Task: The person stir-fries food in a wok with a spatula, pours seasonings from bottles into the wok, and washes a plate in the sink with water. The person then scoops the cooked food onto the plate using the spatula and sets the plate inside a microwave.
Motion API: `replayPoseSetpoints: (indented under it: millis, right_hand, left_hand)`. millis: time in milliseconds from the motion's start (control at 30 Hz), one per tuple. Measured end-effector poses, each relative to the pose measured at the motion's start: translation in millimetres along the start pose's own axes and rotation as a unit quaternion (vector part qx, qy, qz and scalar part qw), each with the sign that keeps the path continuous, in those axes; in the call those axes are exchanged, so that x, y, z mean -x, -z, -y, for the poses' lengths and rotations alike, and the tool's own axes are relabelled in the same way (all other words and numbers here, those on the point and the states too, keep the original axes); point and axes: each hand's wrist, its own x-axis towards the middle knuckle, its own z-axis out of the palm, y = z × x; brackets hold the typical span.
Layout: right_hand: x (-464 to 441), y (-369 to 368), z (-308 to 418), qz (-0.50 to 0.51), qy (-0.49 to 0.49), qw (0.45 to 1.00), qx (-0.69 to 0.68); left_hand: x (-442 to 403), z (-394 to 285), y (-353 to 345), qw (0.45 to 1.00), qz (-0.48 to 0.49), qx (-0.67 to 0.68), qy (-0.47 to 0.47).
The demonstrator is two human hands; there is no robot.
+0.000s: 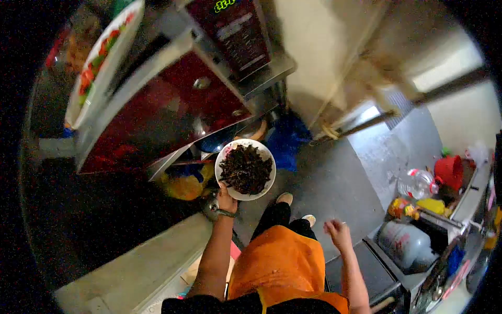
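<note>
A round white plate (pixel 248 197) is in my left hand (pixel 226 201), gripped at its lower left rim. Dark brown, shredded pieces (pixel 247 170) that look like dried leaves or fungus are heaped on it; their exact kind is unclear. The plate is held above the floor in front of my orange apron (pixel 277 256). Apart from it, my right hand (pixel 339 234) hangs at my right side with curled fingers, and nothing shows in it.
A dark red cabinet front (pixel 172 112) stands at the left, with a long white dish (pixel 104 57) of red and green pieces above. At right are a red bucket (pixel 448 172), a clear plastic bottle (pixel 420 183) and a grey-white rounded container (pixel 402 240). Grey floor (pixel 334 183) lies ahead.
</note>
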Motion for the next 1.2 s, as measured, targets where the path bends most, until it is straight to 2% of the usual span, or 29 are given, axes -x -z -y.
replayPoseSetpoints:
  millis: [33, 100, 133, 167, 200, 267, 300, 333, 400, 433, 533, 567, 633, 733, 833, 867, 900, 1000, 1033, 1100, 1167, 1200]
  right_hand:
    - [-51, -23, 11, 0.004, 0.056, 0.997, 0.044]
    - [-153, -68, 34, -0.002, 0.169, 0.977, 0.131]
    - [-197, -85, 83, 0.02, 0.254, 0.89, 0.379]
    - [-228, -107, 122, 0.014, 0.33, 0.929, 0.168]
    - [-253, -107, 174, -0.034, 0.432, 0.886, 0.165]
    - [-267, -129, 297, 0.064, 0.442, 0.885, 0.134]
    - [-303, -155, 323, 0.055, 0.472, 0.864, 0.17]
    - [-334, -180, 346, 0.002, 0.511, 0.837, 0.194]
    - [-386, -226, 393, -0.151, 0.582, 0.767, 0.226]
    - [-385, -230, 418, -0.121, 0.577, 0.773, 0.233]
    - [-413, -255, 502, -0.05, 0.551, 0.788, 0.27]
    - [-417, -260, 516, -0.044, 0.547, 0.789, 0.277]
    - [-422, -260, 538, -0.043, 0.544, 0.786, 0.289]
    - [-416, -253, 532, -0.04, 0.549, 0.782, 0.292]
    - [-403, -222, 518, -0.012, 0.54, 0.795, 0.276]
    - [-395, -206, 513, 0.007, 0.53, 0.807, 0.26]
    - [-382, -188, 506, 0.028, 0.518, 0.82, 0.242]
    - [-323, -133, 476, 0.09, 0.462, 0.868, 0.157]
    - [-302, -117, 466, 0.098, 0.447, 0.88, 0.128]
    - [-268, -91, 447, 0.113, 0.426, 0.895, 0.064]
    - [-243, -73, 438, 0.109, 0.419, 0.901, 0.032]
    - [-233, -66, 439, 0.108, 0.416, 0.903, 0.023]
  left_hand:
    - [-9, 1, 5, 1.0, -0.018, 0.0, -0.021]
    - [-15, -9, 22, 0.984, -0.037, -0.156, -0.071]
    - [-19, -14, 31, 0.967, -0.053, -0.232, -0.094]
    - [-19, -17, 30, 0.941, -0.055, -0.3, -0.145]
    - [-4, -21, 2, 0.903, -0.055, -0.377, -0.2]
    - [-13, -14, 6, 0.866, -0.07, -0.442, -0.224]
    - [-17, -12, 11, 0.869, -0.085, -0.443, -0.203]
    - [-23, -14, 12, 0.895, -0.097, -0.402, -0.165]
    - [-30, -25, 7, 0.952, -0.124, -0.27, -0.074]
    - [-20, -31, 3, 0.975, -0.136, -0.175, -0.024]
    - [-53, -21, 23, 0.972, -0.118, -0.177, -0.096]
    - [-59, -26, 36, 0.955, -0.133, -0.253, -0.078]
    - [-54, -71, 2, 0.969, -0.176, -0.172, 0.029]
    - [-45, -58, 19, 0.962, -0.133, -0.237, -0.028]
    - [-56, -48, 40, 0.964, -0.111, -0.231, -0.071]
    - [-56, -54, 37, 0.965, -0.11, -0.226, -0.08]
    - [-48, -92, 8, 0.963, -0.118, -0.225, -0.086]
    - [-61, -91, 35, 0.941, -0.062, -0.313, -0.113]
    - [-74, -92, 29, 0.958, -0.058, -0.265, -0.093]
    - [-102, -107, 11, 0.953, -0.046, -0.285, -0.096]
    - [-123, -143, -19, 0.951, -0.052, -0.302, -0.039]
    - [-126, -169, -42, 0.965, -0.08, -0.245, 0.042]
